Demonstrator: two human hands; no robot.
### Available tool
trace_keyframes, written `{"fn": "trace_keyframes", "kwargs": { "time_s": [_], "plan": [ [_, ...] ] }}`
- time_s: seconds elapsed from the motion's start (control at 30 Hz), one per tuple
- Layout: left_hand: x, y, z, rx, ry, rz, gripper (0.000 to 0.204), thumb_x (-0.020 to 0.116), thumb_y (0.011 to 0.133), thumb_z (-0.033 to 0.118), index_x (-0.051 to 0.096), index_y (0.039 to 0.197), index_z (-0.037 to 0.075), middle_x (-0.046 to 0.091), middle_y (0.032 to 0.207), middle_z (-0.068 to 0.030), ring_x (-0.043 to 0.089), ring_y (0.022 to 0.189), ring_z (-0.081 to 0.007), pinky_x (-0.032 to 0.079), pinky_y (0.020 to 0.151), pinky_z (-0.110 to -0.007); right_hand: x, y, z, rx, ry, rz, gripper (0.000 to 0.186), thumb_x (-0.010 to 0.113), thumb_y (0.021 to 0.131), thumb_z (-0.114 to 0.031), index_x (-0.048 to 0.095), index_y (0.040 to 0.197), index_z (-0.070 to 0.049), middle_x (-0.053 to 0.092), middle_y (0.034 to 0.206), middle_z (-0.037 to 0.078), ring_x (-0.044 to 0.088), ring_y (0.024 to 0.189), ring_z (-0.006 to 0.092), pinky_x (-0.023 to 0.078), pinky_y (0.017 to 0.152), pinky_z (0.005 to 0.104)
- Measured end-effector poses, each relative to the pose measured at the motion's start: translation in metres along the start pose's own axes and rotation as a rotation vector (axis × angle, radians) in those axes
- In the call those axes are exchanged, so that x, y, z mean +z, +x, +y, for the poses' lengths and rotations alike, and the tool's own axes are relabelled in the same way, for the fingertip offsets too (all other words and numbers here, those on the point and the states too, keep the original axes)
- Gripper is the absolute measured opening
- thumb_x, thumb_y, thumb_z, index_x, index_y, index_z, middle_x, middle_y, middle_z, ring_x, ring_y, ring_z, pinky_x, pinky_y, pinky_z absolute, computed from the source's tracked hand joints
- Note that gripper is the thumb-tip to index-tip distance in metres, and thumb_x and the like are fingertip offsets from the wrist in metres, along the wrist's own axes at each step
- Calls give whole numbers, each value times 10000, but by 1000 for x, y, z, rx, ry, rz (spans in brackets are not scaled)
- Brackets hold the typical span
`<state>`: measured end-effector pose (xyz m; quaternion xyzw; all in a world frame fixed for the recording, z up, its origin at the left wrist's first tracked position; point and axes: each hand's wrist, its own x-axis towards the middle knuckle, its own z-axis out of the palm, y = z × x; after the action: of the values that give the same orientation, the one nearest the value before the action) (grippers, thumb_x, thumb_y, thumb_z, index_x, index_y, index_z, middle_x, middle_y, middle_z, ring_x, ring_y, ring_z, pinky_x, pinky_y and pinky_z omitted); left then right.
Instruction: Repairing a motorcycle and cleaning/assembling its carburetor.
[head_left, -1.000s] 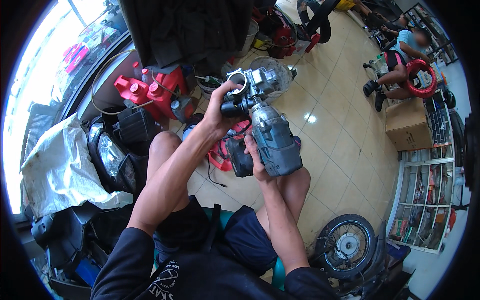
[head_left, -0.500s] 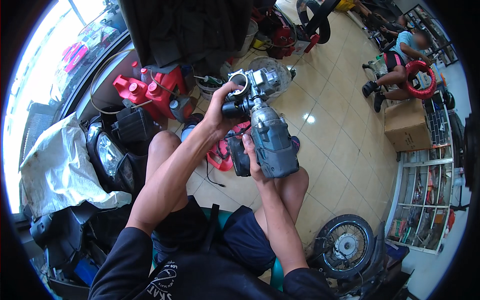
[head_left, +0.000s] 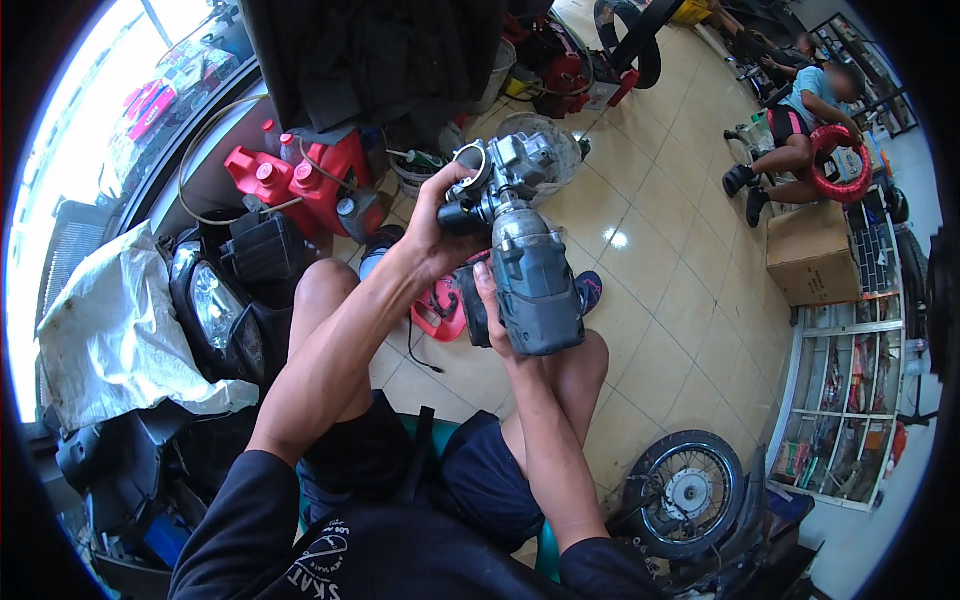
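Note:
In front of me, over my knees, my left hand (head_left: 432, 222) is wrapped round a metal carburetor-like part (head_left: 524, 162), thumb and fingers near its round open bore. My right hand (head_left: 503, 322) grips the handle of a dark grey cordless impact wrench (head_left: 541, 292), mostly hidden behind the tool's body. The wrench points away from me, its nose meeting the metal part; the exact contact point is hard to see. A black battery block (head_left: 474, 300) shows at the left of the wrench.
Red jerrycans (head_left: 330, 172) stand at the left, near a motorcycle headlight (head_left: 215, 305) and a white sheet (head_left: 120, 330). A grimy basin (head_left: 560, 165) lies beyond my hands. Right: a spoked wheel (head_left: 690, 488), glass cabinet (head_left: 845, 400), cardboard box (head_left: 815, 255) and a seated person holding a red ring-shaped tyre (head_left: 835, 180).
The wrench and metal part have shifted slightly left and tilted a little, still held in both hands. The seated person's red tyre has moved slightly.

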<state>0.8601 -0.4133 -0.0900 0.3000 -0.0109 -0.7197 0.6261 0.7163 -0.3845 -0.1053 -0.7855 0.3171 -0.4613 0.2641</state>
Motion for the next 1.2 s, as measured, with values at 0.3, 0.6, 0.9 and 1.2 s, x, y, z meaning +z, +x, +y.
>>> {"fn": "trace_keyframes", "kwargs": {
  "time_s": [0.3, 0.6, 0.9, 1.2],
  "plan": [
    [-1, -1, 0, 23, -46, -124, 490, 585, 675, 386, 566, 1014, 32, 613, 924, -99, 555, 845, -224, 427, 832, -377, 2, 1, -6, -9, -45, 20, 160, 638, 826, -170, 594, 905, -38, 604, 790, 91, 567, 704, 224, 458, 647, 327],
    [1, -3, 0, 56, -75, -182, 485, 574, 700, 393, 566, 1032, 40, 614, 962, -100, 551, 873, -232, 411, 870, -397, -1, 4, -13, -127, -219, 22, 154, 648, 812, -175, 623, 887, -43, 616, 789, 95, 572, 702, 242, 464, 654, 334],
    [-2, 0, 0, 115, -112, -311, 488, 571, 715, 395, 566, 1030, 23, 613, 979, -115, 556, 875, -231, 426, 864, -399, 7, 0, -17, -98, -75, 6, 146, 647, 813, -176, 634, 872, -43, 615, 784, 93, 566, 692, 248, 460, 656, 352],
    [-6, 9, -2, 115, -210, -317, 513, 485, 769, 361, 549, 1077, -44, 628, 922, -201, 610, 724, -269, 524, 718, -375, 10, 0, -17, -102, -66, 8, 122, 649, 809, -160, 646, 870, -53, 617, 791, 86, 564, 705, 248, 454, 676, 362]
  ]
}}
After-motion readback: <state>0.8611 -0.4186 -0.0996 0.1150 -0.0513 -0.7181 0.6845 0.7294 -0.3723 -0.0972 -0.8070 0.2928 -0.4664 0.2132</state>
